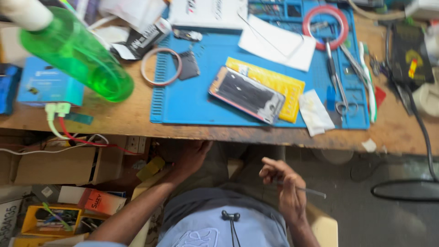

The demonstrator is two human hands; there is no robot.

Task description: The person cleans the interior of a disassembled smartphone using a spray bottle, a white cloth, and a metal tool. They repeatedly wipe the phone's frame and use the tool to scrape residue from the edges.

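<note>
1. Right hand [286, 185]: below the counter [119, 116] edge, over the lap. Fingers pinched round a thin grey tool [305, 189], a rod or slim tweezers that sticks out to the right of the hand.
2. Tool, handling: judged light, stiff and smooth, apt to roll or slip in a loose pinch. Best held near the middle of its shaft, as it is now. The tip is blurred, so its kind cannot be told.
3. Left hand [190, 158]: at the underside of the counter edge, fingers curled. Whether it grips anything there cannot be told; the fingertips are in shadow.
4. Phone [247, 94]: lies opened and tilted on the blue mat [183, 107], partly over a yellow pad [276, 82]. Judged thin, rigid and fragile, with bare parts showing; best taken by the long edges, never the face.
5. About the phone, on the mat:
   - white paper [279, 43]
   - red tape ring [325, 26]
   - tweezers [333, 66]
   - scissors [354, 82]
   - white cloth [315, 112]
   - pale ring [161, 67]
   - small dark part [188, 65]
6. Off the mat: a green bottle [75, 52] looms near the camera, out of focus, hiding the counter behind it; beside it a blue box [48, 82] with wires [68, 132].
7. Hidden or unclear: the top edge cuts off the items at the back; those at the right edge are blurred; the shelf boxes [50, 167] below are dim.
</note>
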